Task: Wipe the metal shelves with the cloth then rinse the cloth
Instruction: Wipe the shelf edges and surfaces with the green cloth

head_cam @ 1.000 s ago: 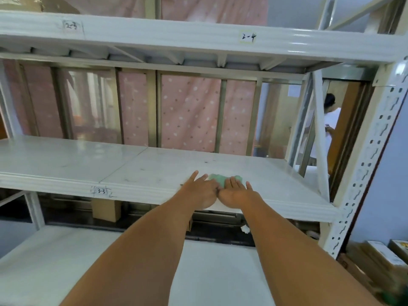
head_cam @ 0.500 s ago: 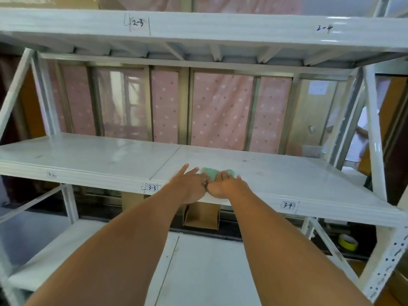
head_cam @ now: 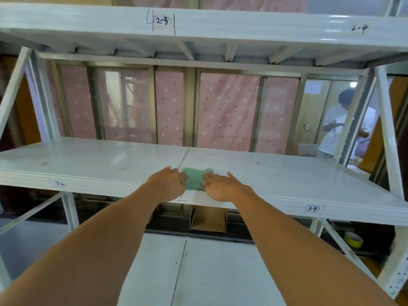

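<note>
A green cloth [head_cam: 195, 178] lies flat on the white middle metal shelf [head_cam: 276, 173], near its front edge where two panels meet. My left hand [head_cam: 167, 184] presses on the cloth's left edge with fingers spread flat. My right hand [head_cam: 220, 184] presses on its right edge the same way. The middle of the cloth shows between the two hands. The shelf surface carries a few small dark marks.
An upper shelf [head_cam: 242, 25] labelled 2-3 and 2-4 hangs close overhead. A lower shelf [head_cam: 209, 272] lies below my arms. White diagonal braces [head_cam: 388, 138] stand at both ends. A person in white [head_cam: 335, 129] stands behind at right. A yellow tape roll [head_cam: 353, 239] sits low right.
Both hands have slid the cloth leftward along the shelf, from the 3-4 panel to the panel seam. My hands have spread apart, uncovering more of the cloth.
</note>
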Demonstrator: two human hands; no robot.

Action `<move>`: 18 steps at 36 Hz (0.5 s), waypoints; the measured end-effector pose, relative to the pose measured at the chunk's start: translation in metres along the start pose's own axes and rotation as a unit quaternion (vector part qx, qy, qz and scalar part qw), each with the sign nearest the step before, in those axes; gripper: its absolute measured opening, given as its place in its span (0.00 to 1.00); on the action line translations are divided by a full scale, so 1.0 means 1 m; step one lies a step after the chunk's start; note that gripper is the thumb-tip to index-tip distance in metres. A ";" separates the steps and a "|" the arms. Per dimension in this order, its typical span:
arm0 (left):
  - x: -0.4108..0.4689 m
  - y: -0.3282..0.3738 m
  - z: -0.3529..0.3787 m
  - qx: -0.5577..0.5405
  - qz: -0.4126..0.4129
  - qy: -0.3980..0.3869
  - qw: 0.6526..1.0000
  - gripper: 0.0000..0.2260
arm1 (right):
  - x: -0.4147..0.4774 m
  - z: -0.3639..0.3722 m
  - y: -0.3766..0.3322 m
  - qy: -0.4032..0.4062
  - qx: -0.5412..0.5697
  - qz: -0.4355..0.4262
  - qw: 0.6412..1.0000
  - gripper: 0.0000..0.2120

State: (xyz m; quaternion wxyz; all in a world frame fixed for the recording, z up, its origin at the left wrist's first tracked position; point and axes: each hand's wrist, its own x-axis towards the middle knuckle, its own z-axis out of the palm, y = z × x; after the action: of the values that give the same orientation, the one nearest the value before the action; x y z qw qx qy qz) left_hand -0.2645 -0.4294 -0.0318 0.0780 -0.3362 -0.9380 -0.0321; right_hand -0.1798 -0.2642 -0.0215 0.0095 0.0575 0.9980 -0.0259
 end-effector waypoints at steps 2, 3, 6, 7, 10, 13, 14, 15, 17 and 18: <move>0.004 -0.001 -0.003 -0.038 -0.006 0.001 0.999 0.19 | 0.003 0.002 -0.006 0.019 -0.003 -0.009 1.000 0.22; 0.007 -0.001 -0.003 -0.059 -0.008 0.005 0.998 0.17 | 0.005 0.001 -0.010 0.020 0.000 -0.009 1.000 0.21; 0.011 0.003 -0.005 -0.108 -0.023 0.028 0.994 0.09 | 0.013 -0.008 -0.019 -0.009 -0.005 0.008 1.000 0.23; 0.012 0.005 -0.005 -0.119 -0.026 0.040 0.992 0.10 | 0.016 -0.012 -0.020 -0.012 -0.012 0.018 1.000 0.25; 0.013 0.013 -0.003 -0.144 -0.009 0.076 0.987 0.17 | 0.021 -0.020 -0.021 0.013 0.001 0.015 1.000 0.30; 0.011 0.016 0.003 -0.128 0.018 0.040 0.991 0.15 | 0.025 -0.016 -0.022 0.032 0.015 0.000 0.999 0.28; 0.010 0.014 0.005 -0.119 0.022 0.033 0.992 0.14 | 0.027 -0.011 -0.022 0.024 0.011 0.001 1.000 0.28; 0.009 0.012 0.007 -0.112 0.025 0.031 0.993 0.12 | 0.028 -0.006 -0.021 0.009 0.008 0.005 1.000 0.28; 0.007 0.009 0.010 -0.100 0.032 0.028 0.994 0.13 | 0.030 0.004 -0.021 -0.030 0.010 0.022 0.999 0.30; 0.006 0.008 0.009 -0.097 0.036 0.024 0.994 0.14 | 0.030 0.007 -0.020 -0.039 0.012 0.030 0.999 0.31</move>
State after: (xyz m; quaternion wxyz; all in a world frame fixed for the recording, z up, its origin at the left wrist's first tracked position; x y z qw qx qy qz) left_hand -0.2651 -0.4187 -0.0400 0.0685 -0.3751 -0.9155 -0.1282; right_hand -0.2113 -0.2812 -0.0284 0.0483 0.0868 0.9943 -0.0394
